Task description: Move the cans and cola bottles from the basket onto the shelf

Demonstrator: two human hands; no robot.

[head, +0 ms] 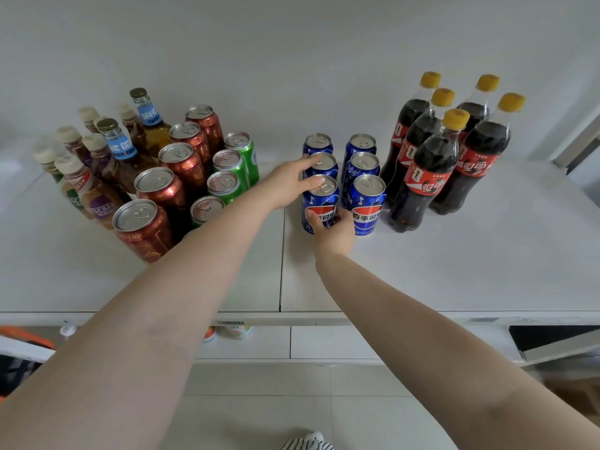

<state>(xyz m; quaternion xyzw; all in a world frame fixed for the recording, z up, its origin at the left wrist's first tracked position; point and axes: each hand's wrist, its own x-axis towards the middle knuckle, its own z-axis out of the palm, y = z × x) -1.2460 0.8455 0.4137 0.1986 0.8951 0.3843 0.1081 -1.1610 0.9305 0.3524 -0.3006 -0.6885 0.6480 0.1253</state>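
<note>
Several blue cola cans stand in two rows on the white shelf [454, 271]. My right hand [336, 233] is shut on the front-left blue can [324, 198], thumb on its label and fingers in the gap beside the front-right can [368, 206]. From the left, my left hand [287, 185] reaches in with fingers apart, its fingertips resting on the rims of the front-left can and the can behind it [326, 164]. Several cola bottles [431, 164] with yellow caps stand just right of the cans. No basket is clearly in view.
On the shelf's left stand red-brown beer cans [156, 190], green cans [233, 170], coffee bottles [81, 186] and glass beer bottles [121, 141]. Below the shelf edge, small bottles [227, 331] show on a lower level. An orange and black object [22, 341] sits at the lower left.
</note>
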